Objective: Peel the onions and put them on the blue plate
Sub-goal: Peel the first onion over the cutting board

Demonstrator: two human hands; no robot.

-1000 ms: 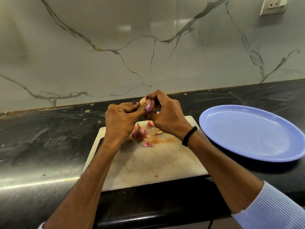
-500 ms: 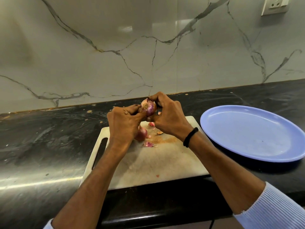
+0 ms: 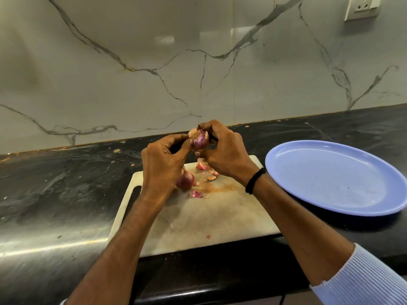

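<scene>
A small purple onion (image 3: 200, 139) is held above the far end of the white cutting board (image 3: 198, 219). My right hand (image 3: 222, 154) grips it from the right, fingers curled round it. My left hand (image 3: 164, 164) pinches the skin at its root end from the left. A second onion (image 3: 186, 181), still in its skin, lies on the board partly behind my left hand. Bits of peel (image 3: 196, 194) lie scattered near it. The blue plate (image 3: 337, 177) sits to the right of the board with nothing on it.
The board and plate rest on a black stone counter (image 3: 66, 190) against a marble wall. The board has a handle slot (image 3: 135, 192) at its left side. A wall socket (image 3: 361, 7) is at the top right. The counter's front edge runs just below the board.
The held onion has been turned a little between my hands, and my left thumb and finger now pinch at its root end. The onion on the board has not moved.
</scene>
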